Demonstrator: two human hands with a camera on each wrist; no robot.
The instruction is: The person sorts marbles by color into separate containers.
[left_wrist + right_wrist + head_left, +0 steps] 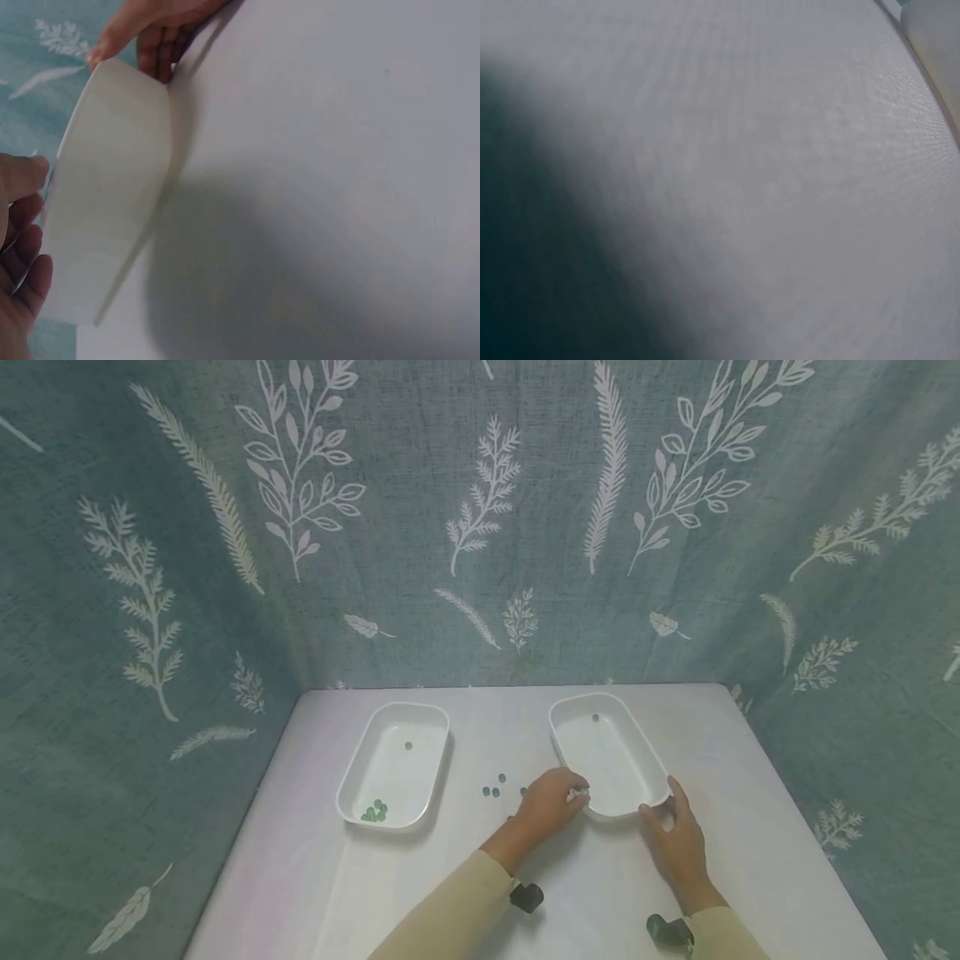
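Observation:
Two white plastic trays stand on the table in the head view. At the near left corner of the right tray [609, 760] is my left hand [547, 806], fingers curled and thumb close to the fingertips; whether a small piece is between them I cannot tell. My right hand [678, 843] grips the same tray's near right corner, thumb and fingers at the rim. One small dark green bead-like piece [596, 717] lies inside it. In the left wrist view the tray's side wall [112, 172] shows between both hands. The right wrist view shows no hand.
The left tray [397, 768] holds several green pieces [375, 812] in its near left corner and a single one [408, 746] farther back. More loose pieces [491, 792] lie on the white table [420, 893] between the trays. A patterned curtain [480, 527] encloses the back and sides.

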